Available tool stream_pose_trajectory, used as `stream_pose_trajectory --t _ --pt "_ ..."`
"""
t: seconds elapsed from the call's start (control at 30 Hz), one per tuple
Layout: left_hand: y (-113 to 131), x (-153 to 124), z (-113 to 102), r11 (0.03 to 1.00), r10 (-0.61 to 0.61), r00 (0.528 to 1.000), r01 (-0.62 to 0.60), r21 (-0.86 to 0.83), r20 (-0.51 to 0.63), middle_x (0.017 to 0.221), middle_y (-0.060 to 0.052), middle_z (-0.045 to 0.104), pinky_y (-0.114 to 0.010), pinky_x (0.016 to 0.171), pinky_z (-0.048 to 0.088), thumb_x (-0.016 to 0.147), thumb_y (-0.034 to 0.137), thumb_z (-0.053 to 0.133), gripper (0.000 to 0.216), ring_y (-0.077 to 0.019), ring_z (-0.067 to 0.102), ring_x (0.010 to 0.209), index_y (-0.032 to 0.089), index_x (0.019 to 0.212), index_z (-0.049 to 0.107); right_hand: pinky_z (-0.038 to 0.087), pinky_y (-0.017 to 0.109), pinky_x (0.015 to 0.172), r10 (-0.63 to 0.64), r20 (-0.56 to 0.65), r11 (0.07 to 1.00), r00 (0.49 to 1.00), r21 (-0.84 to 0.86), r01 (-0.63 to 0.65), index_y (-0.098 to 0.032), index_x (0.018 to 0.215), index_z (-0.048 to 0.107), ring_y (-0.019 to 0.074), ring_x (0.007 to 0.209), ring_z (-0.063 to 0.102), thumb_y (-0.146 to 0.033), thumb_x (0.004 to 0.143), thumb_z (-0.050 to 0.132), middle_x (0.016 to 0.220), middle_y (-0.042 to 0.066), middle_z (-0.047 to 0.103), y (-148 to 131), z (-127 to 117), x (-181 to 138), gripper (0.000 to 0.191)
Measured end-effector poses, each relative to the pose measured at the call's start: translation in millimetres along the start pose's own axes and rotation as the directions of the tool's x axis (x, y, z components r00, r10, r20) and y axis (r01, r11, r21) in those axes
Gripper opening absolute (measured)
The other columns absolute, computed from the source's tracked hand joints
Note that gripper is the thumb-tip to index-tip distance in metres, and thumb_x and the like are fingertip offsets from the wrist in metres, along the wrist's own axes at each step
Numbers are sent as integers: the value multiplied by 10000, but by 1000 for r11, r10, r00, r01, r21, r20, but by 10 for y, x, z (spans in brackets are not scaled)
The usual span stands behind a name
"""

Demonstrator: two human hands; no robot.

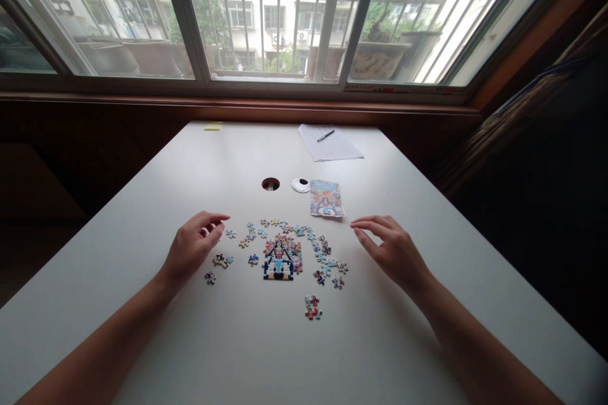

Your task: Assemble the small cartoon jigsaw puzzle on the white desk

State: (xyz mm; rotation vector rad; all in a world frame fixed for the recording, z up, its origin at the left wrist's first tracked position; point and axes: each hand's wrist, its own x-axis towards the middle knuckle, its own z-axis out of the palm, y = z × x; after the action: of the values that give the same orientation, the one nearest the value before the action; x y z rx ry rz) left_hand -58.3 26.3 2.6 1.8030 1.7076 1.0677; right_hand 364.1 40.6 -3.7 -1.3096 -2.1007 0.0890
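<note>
A partly joined jigsaw puzzle (pixel 282 259) lies on the white table, with a dark blue and light blue figure along its lower edge. Loose puzzle pieces (pixel 313 243) form an arc around its top and right side. To the left of them is my left hand (pixel 194 240), fingers apart and holding nothing; it hides part of a piece beneath it. My right hand (pixel 387 240) hovers at the right with thumb and fingers parted, nothing between them. Nearest to its fingertips is the colourful picture card (pixel 327 198). A small joined cluster of pieces (pixel 312 308) sits below the puzzle.
The white table (pixel 228 341) has a round cable hole (pixel 270 184) with a silver cover (pixel 300 185) beside it. Farther back are a paper sheet (pixel 327 146) with a pen (pixel 325 135) on it and yellow sticky notes (pixel 213 126). A barred window stands behind the table.
</note>
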Motion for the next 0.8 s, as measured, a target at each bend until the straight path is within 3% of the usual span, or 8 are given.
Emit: stream_pose_trajectory --t 0.1,0.33,0.5,0.8 --pt "-41 37 -41 997 -70 997 69 -28 -41 998 -46 712 -284 681 481 875 437 625 334 -185 616 777 215 1095 744 522 491 925 55 1 998 998 18 -55 -269 1007 735 284 1040 637 -319 980 563 1063 57 728 33 7 -8 181" --pt "-292 142 -82 971 -197 977 182 -157 -85 1050 -51 709 -286 752 460 821 467 681 381 -203 602 880 225 1108 745 519 344 662 209 0 960 978 190 -206 -246 955 751 223 878 660 -373 962 579 1033 66 703 21 72 -6 214" --pt "-411 190 -71 937 -258 961 224 -269 -98 1044 -52 702 -283 791 447 790 452 714 391 -198 597 914 212 1098 742 478 320 643 280 -1 926 960 266 -270 -241 928 756 190 799 639 -372 953 583 1009 55 702 21 161 -16 218" --pt "-442 201 -46 934 -245 963 203 -295 -112 989 -49 714 -278 752 446 757 466 725 425 -187 600 841 191 1080 747 470 312 628 283 19 913 959 301 -275 -232 934 761 197 810 638 -400 945 568 1004 67 707 44 195 -30 256"
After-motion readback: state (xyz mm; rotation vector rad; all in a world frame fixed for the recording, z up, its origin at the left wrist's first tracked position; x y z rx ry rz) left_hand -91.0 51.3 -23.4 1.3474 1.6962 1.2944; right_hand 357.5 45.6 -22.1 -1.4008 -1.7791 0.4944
